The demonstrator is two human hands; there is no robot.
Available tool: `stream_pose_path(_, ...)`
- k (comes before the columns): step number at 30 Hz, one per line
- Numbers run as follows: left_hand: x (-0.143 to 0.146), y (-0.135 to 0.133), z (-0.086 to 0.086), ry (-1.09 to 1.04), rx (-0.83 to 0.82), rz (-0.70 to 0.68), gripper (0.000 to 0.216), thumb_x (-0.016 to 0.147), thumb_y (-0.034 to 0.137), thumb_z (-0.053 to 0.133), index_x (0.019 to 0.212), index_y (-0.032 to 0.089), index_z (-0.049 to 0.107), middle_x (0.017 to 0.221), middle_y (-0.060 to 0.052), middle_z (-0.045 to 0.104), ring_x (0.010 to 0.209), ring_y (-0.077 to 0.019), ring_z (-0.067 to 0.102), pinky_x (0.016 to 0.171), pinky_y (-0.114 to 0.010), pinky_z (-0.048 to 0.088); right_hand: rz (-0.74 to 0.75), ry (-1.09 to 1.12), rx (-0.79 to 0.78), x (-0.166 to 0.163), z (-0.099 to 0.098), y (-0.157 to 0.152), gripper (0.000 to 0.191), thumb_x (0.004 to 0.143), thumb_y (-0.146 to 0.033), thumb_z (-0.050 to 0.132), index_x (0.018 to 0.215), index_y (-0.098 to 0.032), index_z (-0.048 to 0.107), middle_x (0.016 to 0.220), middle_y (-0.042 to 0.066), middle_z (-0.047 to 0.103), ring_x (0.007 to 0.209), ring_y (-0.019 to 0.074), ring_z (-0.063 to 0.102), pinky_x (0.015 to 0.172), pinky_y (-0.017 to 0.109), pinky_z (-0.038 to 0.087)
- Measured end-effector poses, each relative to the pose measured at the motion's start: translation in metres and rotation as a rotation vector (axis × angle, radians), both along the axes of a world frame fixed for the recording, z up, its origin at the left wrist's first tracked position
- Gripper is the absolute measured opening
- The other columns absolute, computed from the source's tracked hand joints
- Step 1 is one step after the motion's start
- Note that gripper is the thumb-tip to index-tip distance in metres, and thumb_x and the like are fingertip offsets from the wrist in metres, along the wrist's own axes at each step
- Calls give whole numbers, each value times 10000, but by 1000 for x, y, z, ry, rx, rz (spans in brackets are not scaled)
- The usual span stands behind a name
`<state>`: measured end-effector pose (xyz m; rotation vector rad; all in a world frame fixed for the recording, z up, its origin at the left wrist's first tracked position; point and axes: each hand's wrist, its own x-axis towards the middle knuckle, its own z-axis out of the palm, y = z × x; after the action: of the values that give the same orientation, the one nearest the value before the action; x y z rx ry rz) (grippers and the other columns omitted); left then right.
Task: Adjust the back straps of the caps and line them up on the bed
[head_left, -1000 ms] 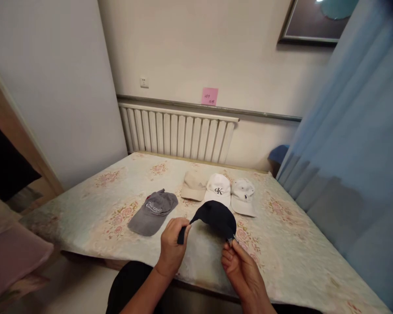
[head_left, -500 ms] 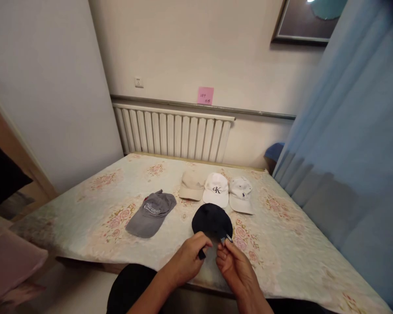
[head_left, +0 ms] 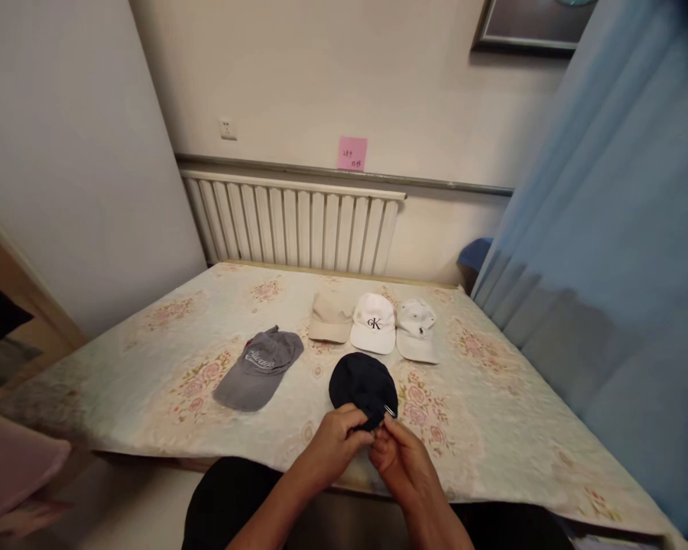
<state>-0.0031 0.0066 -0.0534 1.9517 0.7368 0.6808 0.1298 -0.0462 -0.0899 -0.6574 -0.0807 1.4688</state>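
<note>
A dark navy or black cap [head_left: 358, 382] lies at the near side of the bed, its back end towards me. My left hand [head_left: 338, 437] is closed on the left side of its back strap. On the other side, my right hand [head_left: 402, 458] pinches the strap end beside a small metal buckle [head_left: 389, 411]. The fingertips of both hands almost meet, hiding most of the strap. Behind the cap, a beige cap [head_left: 331, 317], a white cap with "CK" lettering [head_left: 373, 324] and an off-white cap [head_left: 417, 330] sit in a row. A grey cap [head_left: 259, 368] rests to the left.
The bed [head_left: 493, 428] has a flowered sheet. A radiator [head_left: 298, 221] and a pink note [head_left: 352, 153] are along the wall behind it. A blue curtain [head_left: 613, 267] hangs at the right, and a pale panel [head_left: 86, 153] stands at the left.
My hands have come closer together, drawing the two strap ends towards each other. The black strap end that stuck out of my left hand is now hidden. The view has shifted slightly.
</note>
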Motion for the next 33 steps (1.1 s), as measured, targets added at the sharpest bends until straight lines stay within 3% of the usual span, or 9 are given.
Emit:
stream_pose_path(5, 5, 2, -5, 11, 44, 77, 232, 809, 256, 460, 616, 163, 549, 681, 4, 506, 695, -132, 486, 659, -238, 347, 25, 4, 45, 1, 0, 0, 171, 663, -209, 749, 680, -142, 593, 550, -15, 597, 433, 52, 469, 404, 157, 319)
stream_pose_path(14, 19, -7, -12, -51, -91, 397, 189, 730, 332, 560, 642, 174, 507, 621, 38, 476, 640, -128, 452, 598, -230, 336, -41, -259, 76, -10, 9, 0, 286, 653, -314, 753, 586, -167, 518, 501, -34, 548, 405, 64, 434, 411, 195, 320)
stream_pose_path(21, 19, -8, -10, -229, -301, 336, 142, 741, 297, 552, 760, 158, 575, 723, 7, 582, 736, -157, 523, 679, -249, 395, -34, -295, 100, -10, 10, -1, 229, 676, -322, 742, 658, -151, 591, 559, -8, 598, 443, 68, 469, 441, 199, 349)
stream_pose_path(33, 11, -3, -10, -240, -365, 305, 92, 679, 222, 577, 734, 155, 548, 721, 19, 547, 729, -143, 502, 694, -249, 390, 81, -219, 71, -7, 13, -2, 215, 641, -245, 778, 756, -115, 651, 617, 15, 640, 467, 44, 482, 443, 155, 361)
